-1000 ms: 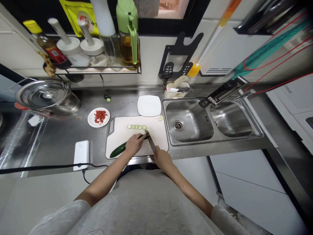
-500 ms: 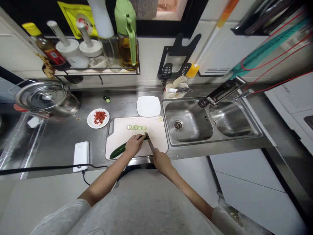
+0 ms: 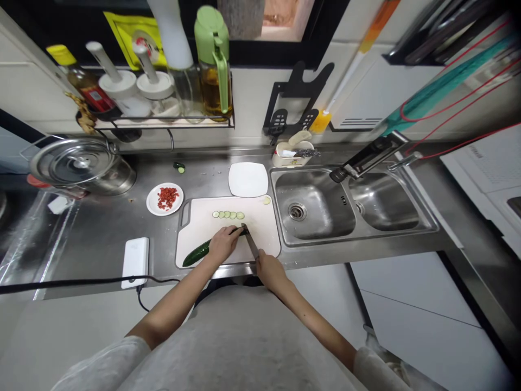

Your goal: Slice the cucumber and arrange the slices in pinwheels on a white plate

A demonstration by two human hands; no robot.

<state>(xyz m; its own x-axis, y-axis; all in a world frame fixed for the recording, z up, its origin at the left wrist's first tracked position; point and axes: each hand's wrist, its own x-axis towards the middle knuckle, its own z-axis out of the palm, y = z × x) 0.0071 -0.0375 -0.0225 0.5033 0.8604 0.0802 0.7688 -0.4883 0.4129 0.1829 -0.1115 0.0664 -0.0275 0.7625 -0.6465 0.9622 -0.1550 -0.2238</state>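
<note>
A dark green cucumber (image 3: 197, 253) lies slantwise on the white cutting board (image 3: 260, 239). My left hand (image 3: 222, 244) is closed over the upper part of it, with fingertips near its right end. In my right hand (image 3: 270, 269) is the handle of a knife (image 3: 252, 245), whose blade tip lies by that cucumber end. Behind the hands, several cucumber slices (image 3: 228, 215) form a row on the board. One more pale slice (image 3: 266, 200) lies at the board's far right corner.
Beyond the board stands a white square plate (image 3: 248, 180). On the left are a small plate of chopped red pieces (image 3: 179, 204), a lidded steel pot (image 3: 118, 176) and a white power bank (image 3: 135, 259) with cables. A double sink (image 3: 280, 231) adjoins the board's right side.
The whole view has shifted slightly, so the scene sits a little lower. Both hands, the knife and the cucumber keep nearly the same places on the board.
</note>
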